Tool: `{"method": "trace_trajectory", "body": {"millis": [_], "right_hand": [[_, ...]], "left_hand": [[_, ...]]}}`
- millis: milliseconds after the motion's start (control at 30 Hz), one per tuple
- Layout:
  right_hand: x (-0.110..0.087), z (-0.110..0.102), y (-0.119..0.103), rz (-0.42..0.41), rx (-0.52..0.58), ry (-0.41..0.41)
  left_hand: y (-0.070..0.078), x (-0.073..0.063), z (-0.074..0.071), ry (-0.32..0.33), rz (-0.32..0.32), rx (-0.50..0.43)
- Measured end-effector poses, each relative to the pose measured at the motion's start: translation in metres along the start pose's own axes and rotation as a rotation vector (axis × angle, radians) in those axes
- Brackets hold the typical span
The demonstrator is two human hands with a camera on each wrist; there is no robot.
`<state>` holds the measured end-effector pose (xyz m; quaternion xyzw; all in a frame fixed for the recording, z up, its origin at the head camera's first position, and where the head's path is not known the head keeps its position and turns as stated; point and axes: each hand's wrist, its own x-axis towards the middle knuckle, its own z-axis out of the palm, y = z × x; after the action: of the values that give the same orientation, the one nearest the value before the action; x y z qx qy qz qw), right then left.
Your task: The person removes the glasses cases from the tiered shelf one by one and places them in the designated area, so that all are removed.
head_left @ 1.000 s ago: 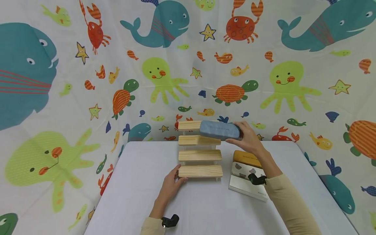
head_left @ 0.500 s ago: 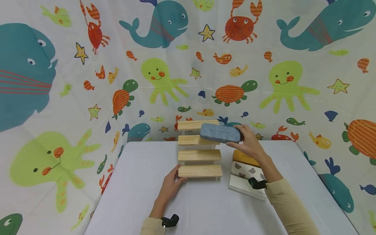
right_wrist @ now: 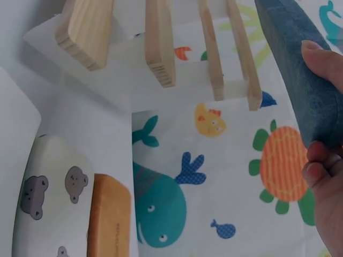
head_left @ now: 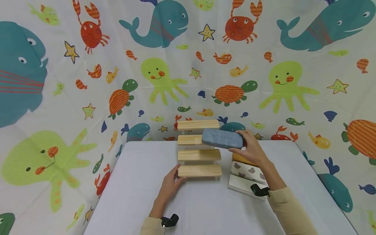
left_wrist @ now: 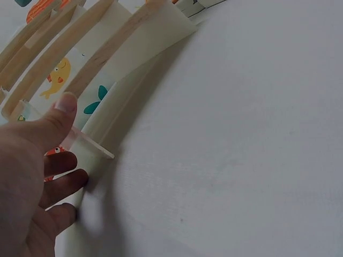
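Note:
My right hand grips the right end of a blue glasses case, thumb on one side and fingers on the other. The case is held in the air, tilted slightly, in front of the upper right part of a tiered wooden rack. In the right wrist view the blue case appears apart from the planks. My left hand holds the left end of the rack's lowest plank. In the left wrist view the thumb lies on the plank, with the fingers bent beside the clear side support.
Right of the rack lie an orange-yellow case, a white bear-print case and a white box, side by side. A white cloth covers the table. Behind it hangs a sea-animal curtain.
My right hand has lowered the blue glasses case a little and shifted it slightly right, so the top plank shows fully. My left hand stays on the rack.

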<state>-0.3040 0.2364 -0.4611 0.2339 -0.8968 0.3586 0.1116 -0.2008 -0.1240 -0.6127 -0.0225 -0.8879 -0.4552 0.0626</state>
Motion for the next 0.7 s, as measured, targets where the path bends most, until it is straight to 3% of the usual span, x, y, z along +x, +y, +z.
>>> {"method": "trace_trajectory", "body": {"millis": [700], "right_hand": [[-0.045,0.004,0.012,0.077,0.092,0.007]], "left_hand": [[-0.001,-0.001,0.002,0.012,0.016,-0.009]]}}
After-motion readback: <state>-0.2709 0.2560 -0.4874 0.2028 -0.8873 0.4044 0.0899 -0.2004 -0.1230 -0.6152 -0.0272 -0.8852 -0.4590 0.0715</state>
